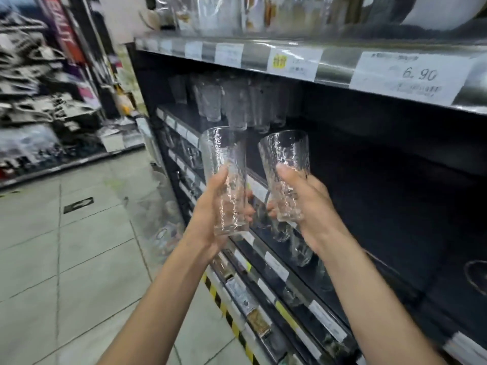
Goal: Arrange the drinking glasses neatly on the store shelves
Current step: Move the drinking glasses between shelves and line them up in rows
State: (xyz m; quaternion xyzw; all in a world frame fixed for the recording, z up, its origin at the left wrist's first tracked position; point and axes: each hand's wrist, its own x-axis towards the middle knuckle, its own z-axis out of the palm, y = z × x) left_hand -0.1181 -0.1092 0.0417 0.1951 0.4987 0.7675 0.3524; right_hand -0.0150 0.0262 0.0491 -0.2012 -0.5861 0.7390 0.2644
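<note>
glasses up in the air: our left hand (210,206) grips one textured tumbler (226,180), right hand (303,204) another (286,175), both upright before the dark shelf (395,167), probably to join the row (229,101) further back.

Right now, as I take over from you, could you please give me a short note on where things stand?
Left hand grips one textured glass, upright, off the shelf.
Right hand grips a second glass, slightly tilted.
Done: a group of glasses already stands at the middle shelf's far end.
Left: set both held glasses down beside that group.
</note>
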